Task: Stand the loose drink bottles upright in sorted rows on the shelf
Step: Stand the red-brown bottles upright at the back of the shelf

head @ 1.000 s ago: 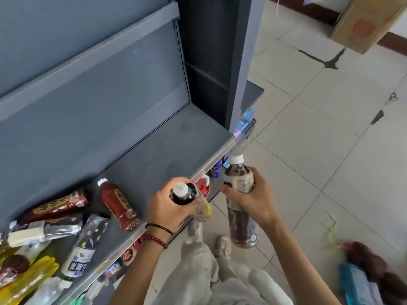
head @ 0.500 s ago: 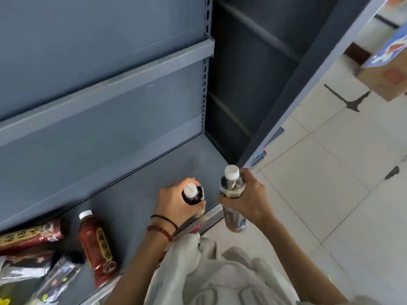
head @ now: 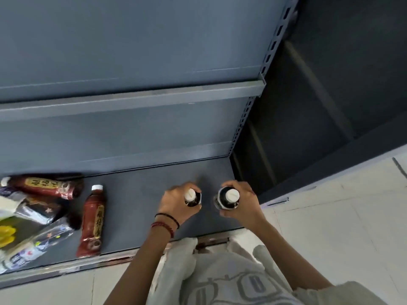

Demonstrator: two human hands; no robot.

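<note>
On my feed the grey metal shelf [head: 136, 199] fills most of the view. Its board runs from the left edge of the view to a slotted upright at its right end, and an upper shelf [head: 132, 100] sits above it. Pale tiled floor [head: 330, 227] shows past the right end and below the front edge.

At the shelf's left end the loose bottles [head: 33, 216] lie in a heap on their sides, crossing one another; their labels are too blurred for me to read. Just right of the heap a red bottle [head: 92, 221] with a white cap lies flat by itself, cap toward the back and base close to the front edge.

Near the right end, about midway between back and front edge, both hands sit side by side, apart. The left hand [head: 174, 202] has its fingers curled round the shoulder of the left bottle [head: 193, 200], which is dark, upright and white-capped. The right hand [head: 247, 205] grips the right bottle [head: 222, 198] the same way. The two bottles are near each other but not touching. From straight above I cannot tell whether their bases rest on the board.

Two bracelets [head: 165, 223], one black and one of red beads, circle the left wrist.
</note>
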